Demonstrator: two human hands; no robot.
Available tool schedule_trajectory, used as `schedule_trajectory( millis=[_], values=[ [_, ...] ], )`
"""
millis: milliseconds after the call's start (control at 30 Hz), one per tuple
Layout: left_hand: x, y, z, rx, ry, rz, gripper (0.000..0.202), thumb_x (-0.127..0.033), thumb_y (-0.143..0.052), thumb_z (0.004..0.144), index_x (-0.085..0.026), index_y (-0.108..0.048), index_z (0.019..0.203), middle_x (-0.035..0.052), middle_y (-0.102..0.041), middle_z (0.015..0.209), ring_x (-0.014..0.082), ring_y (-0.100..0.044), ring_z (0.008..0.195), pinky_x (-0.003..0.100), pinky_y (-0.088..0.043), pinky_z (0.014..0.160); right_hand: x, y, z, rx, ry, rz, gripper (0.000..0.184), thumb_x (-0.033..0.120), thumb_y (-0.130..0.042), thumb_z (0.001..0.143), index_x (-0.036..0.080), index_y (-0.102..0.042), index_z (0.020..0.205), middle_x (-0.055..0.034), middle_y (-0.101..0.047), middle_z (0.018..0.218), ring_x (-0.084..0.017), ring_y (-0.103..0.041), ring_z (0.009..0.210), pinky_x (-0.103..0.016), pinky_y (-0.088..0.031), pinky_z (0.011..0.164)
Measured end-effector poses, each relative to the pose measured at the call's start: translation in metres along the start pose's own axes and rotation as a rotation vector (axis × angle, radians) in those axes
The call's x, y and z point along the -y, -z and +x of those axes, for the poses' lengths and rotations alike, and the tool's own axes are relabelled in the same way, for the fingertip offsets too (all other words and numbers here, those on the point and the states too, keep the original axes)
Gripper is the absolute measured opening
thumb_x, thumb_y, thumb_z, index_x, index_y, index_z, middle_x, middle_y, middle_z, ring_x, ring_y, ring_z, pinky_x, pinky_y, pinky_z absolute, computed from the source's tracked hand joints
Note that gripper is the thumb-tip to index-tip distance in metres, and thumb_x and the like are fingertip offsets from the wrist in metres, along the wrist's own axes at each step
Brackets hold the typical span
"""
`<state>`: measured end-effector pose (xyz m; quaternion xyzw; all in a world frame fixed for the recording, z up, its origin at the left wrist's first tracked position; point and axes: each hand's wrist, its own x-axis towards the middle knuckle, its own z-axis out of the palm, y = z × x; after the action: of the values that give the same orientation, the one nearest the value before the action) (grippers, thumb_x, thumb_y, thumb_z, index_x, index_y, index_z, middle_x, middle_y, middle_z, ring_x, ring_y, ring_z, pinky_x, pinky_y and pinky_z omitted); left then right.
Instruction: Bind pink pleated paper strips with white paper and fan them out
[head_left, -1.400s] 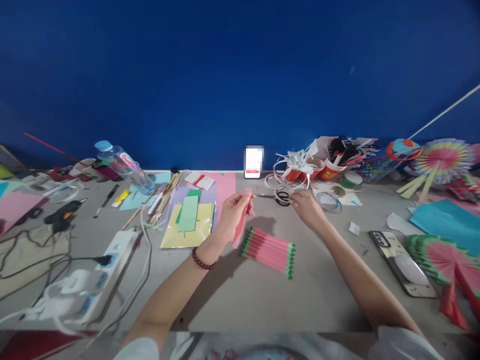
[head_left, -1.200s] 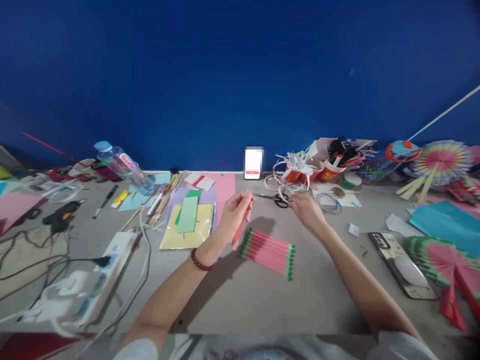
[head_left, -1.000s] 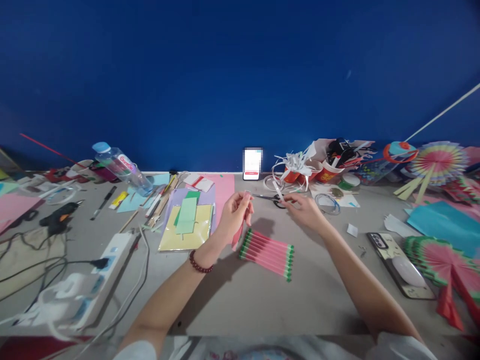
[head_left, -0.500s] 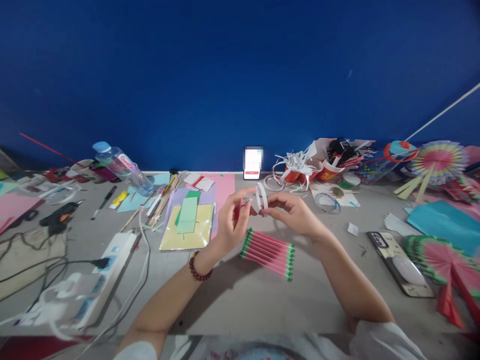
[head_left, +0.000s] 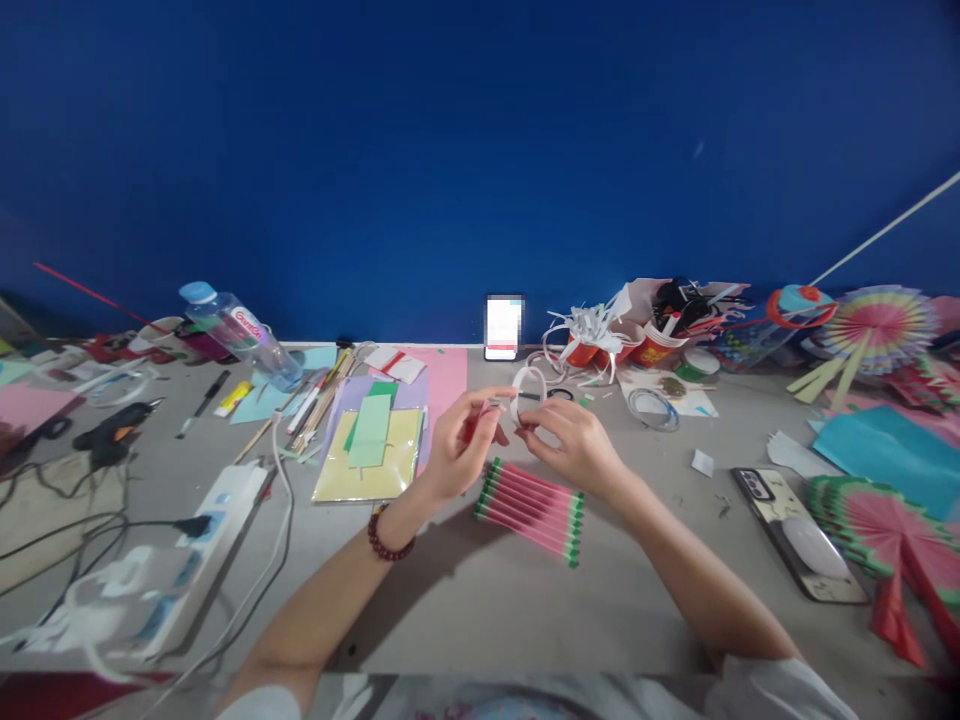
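Between my two hands, above the desk, stands a thin white ring (head_left: 541, 385) that looks like a narrow roll of tape. My left hand (head_left: 459, 445) pinches at its left side, with a bit of pink showing behind the thumb. On the other side, the thumb and fingers of my right hand (head_left: 574, 440) close at the ring's lower edge; whether a loose tape end is between them is too small to tell. Just below the hands lies a pleated pink paper (head_left: 531, 510) with green ends, its folds running lengthwise.
Coloured paper sheets (head_left: 405, 470), a clear bottle (head_left: 244, 335), a glue gun (head_left: 112, 430) and a power strip (head_left: 206, 540) with cables lie left. A lit phone (head_left: 502, 328) leans on the blue wall. Right are cups (head_left: 660, 345), another phone (head_left: 757, 510) and a watermelon-coloured paper fan (head_left: 870, 510).
The white ring has turned to show its round opening more widely. My right hand has shifted slightly down and left. The pleated paper stays on the desk.
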<state>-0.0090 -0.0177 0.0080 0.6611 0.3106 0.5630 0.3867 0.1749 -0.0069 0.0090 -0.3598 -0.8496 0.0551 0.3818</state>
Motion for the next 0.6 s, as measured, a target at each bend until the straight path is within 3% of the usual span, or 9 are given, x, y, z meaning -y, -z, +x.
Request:
schedule_trajectory(
  millis=[233,400,533,600],
  values=[
    [-0.0011,0.0033,0.0034,0.01,0.186,-0.099,0.02,-0.038,-0.047,0.094,-0.02,-0.056,0.092,0.0028,-0.064,0.093,0.0065,-0.059,0.056,0.022,-0.05,0.055,-0.0028,-0.0007,-0.0003,-0.056,0.091,-0.153,0.011,0.016,-0.054,0.087,0.019,-0.064,0.089,-0.0042,-0.07,0.074,-0.018,-0.062,0.071,-0.029,-0.049,0.066],
    [0.0009,0.0007,0.0028,0.001,0.075,0.031,0.019,-0.033,-0.046,0.095,-0.018,-0.057,0.098,0.0109,-0.06,0.121,0.0082,-0.063,0.068,0.023,-0.053,0.059,-0.0023,-0.0005,-0.0012,-0.061,0.101,-0.222,0.012,0.014,-0.054,0.087,0.018,-0.065,0.089,-0.0039,-0.069,0.07,-0.018,-0.061,0.072,-0.029,-0.049,0.067],
    [0.0007,0.0008,0.002,0.027,-0.045,0.192,0.018,-0.024,-0.046,0.095,-0.018,-0.058,0.106,0.01,-0.064,0.113,0.0084,-0.064,0.066,0.022,-0.053,0.059,-0.0013,-0.0006,-0.0017,-0.041,0.092,-0.251,0.013,0.015,-0.053,0.087,0.018,-0.065,0.086,-0.0036,-0.068,0.07,-0.018,-0.06,0.07,-0.029,-0.048,0.067],
    [0.0008,0.0013,0.0017,0.007,-0.142,0.301,0.015,-0.02,-0.047,0.093,-0.018,-0.059,0.102,0.0099,-0.065,0.109,0.0127,-0.066,0.078,0.026,-0.054,0.067,-0.0011,0.0003,-0.0019,-0.04,0.096,-0.258,0.013,0.015,-0.053,0.087,0.018,-0.065,0.086,-0.0035,-0.068,0.07,-0.018,-0.06,0.071,-0.029,-0.048,0.068]
  ],
)
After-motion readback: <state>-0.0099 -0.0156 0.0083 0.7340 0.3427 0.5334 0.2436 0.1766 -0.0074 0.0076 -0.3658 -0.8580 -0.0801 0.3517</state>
